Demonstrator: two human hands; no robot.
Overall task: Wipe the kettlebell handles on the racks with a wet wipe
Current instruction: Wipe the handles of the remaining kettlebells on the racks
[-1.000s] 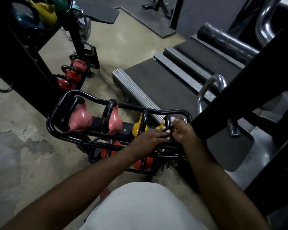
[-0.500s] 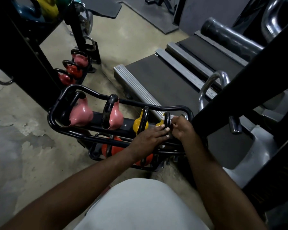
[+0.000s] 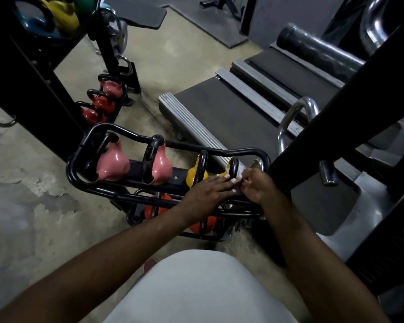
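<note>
A low black tubular rack (image 3: 79,157) holds two pink kettlebells (image 3: 112,163) and two yellow ones (image 3: 193,177) on its top tier, all with black handles. My right hand (image 3: 254,185) grips a white wet wipe (image 3: 240,170) against the black handle (image 3: 233,167) of the rightmost yellow kettlebell. My left hand (image 3: 208,190) lies flat, fingers straight, pressing on that same kettlebell beside the handle. Orange kettlebells (image 3: 161,206) sit on the lower tier, partly hidden by my arms.
A treadmill deck (image 3: 219,117) lies just behind the rack. A black machine frame (image 3: 336,117) slants down at the right. At the left stand a tall dark rack (image 3: 21,78) and a second low rack with red and pink kettlebells (image 3: 103,101).
The wipe shows a little more above my right hand on the handle. My left hand stays pressed on the yellow kettlebell. The view has shifted slightly.
</note>
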